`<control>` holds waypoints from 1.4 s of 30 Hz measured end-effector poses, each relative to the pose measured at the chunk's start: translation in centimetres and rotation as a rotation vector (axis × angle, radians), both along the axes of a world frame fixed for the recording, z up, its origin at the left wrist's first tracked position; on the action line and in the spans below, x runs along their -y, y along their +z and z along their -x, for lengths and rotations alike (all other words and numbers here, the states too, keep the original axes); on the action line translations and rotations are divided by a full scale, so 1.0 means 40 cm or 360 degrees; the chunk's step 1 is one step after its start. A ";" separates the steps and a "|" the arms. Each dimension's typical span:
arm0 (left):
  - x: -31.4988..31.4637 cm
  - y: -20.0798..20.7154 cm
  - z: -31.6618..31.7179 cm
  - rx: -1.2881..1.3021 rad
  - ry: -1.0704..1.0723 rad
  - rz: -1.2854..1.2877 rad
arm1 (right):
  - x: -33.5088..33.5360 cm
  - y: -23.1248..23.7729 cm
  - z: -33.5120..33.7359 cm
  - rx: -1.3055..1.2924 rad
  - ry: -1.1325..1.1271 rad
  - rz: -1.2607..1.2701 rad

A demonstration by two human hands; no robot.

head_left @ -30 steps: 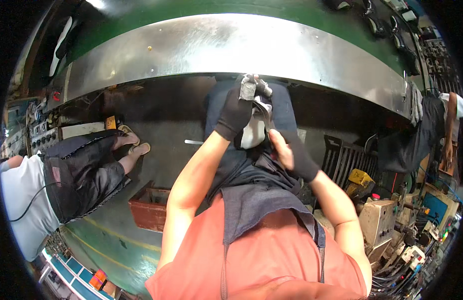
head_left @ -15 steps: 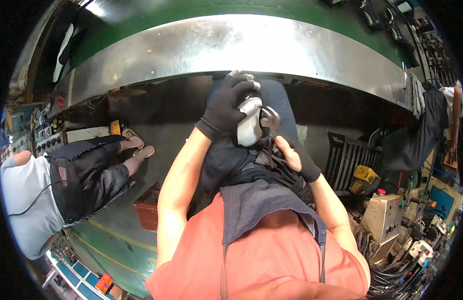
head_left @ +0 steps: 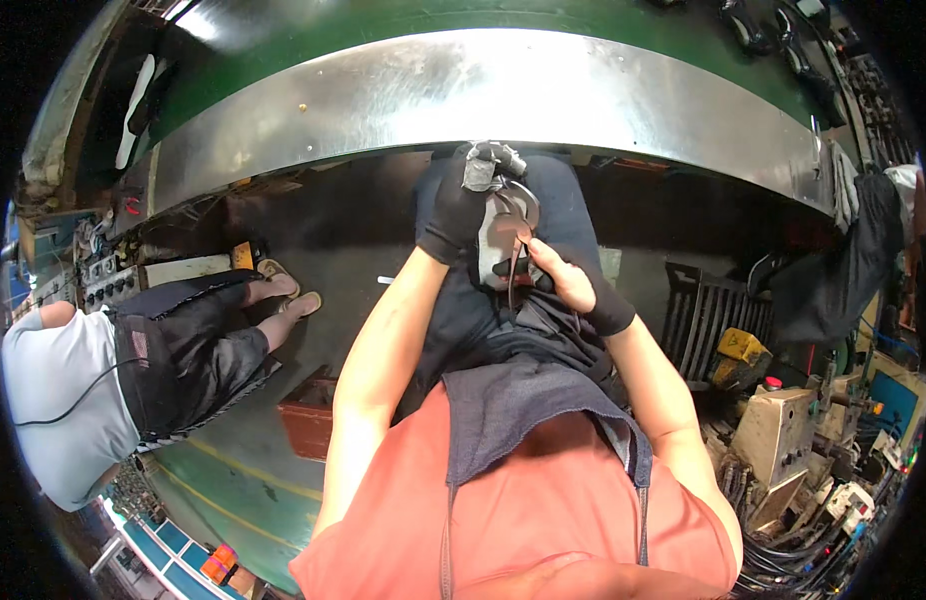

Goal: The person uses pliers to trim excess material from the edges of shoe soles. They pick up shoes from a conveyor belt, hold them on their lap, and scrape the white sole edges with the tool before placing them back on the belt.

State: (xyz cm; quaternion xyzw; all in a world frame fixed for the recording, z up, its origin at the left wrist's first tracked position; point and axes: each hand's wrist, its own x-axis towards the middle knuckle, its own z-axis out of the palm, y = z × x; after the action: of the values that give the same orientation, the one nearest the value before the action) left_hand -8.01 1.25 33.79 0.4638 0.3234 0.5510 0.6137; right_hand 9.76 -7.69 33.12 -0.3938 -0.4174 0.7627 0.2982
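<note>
A shoe-shaped piece with a pale grey underside [head_left: 495, 232] rests on my lap, sole side up. Around its far end, the taped fingers of my black-gloved left hand [head_left: 471, 195] are closed. My right hand [head_left: 573, 287], in a dark glove that leaves the thumb bare, is closed on the handles of metal pincers [head_left: 528, 205]. The curved head of the pincers lies over the far part of the shoe, close to my left fingers. Whether its jaws grip the shoe's edge I cannot tell.
Ahead runs a metal-edged bench [head_left: 383, 95] with a green top and dark shoes [head_left: 748, 28] at far right. Another person [head_left: 173, 370] is at left, near a red-brown bin [head_left: 308, 418]. Machinery with a red button [head_left: 773, 384] and a yellow pedal [head_left: 741, 348] stand right.
The pincers' head has moved from beside the shoe to over its underside. My right hand has shifted slightly left and forward, and my left hand now curls round the shoe's far end.
</note>
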 end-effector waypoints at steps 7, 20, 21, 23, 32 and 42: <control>0.036 0.048 -0.006 -0.0518 0.0141 -0.0168 | -0.003 0.138 0.004 0.0494 0.0075 0.0144; 0.061 -0.010 0.020 -0.0419 0.0040 -0.0298 | 0.082 -0.101 0.097 0.0824 -0.0485 -0.1159; 0.080 -0.004 0.033 -0.0344 -0.0033 -0.0250 | 0.097 -0.088 0.088 0.0838 -0.0437 -0.1115; 0.160 0.046 0.051 -0.0106 -0.0130 0.0207 | 0.150 -0.095 0.030 0.0996 -0.0053 -0.1151; 0.399 -0.037 0.024 -0.0067 0.0049 0.0462 | 0.301 -0.115 -0.149 0.1025 0.0910 -0.1561; 0.369 -0.173 0.003 0.0147 0.0197 0.0545 | 0.304 -0.156 -0.176 0.0949 0.0850 -0.1499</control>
State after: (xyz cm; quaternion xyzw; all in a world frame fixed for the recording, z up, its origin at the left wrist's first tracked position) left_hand -8.15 -13.53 26.88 0.3059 0.4119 0.5453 0.6628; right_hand 16.80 -19.83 26.86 -0.2980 -0.8589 0.4019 0.1093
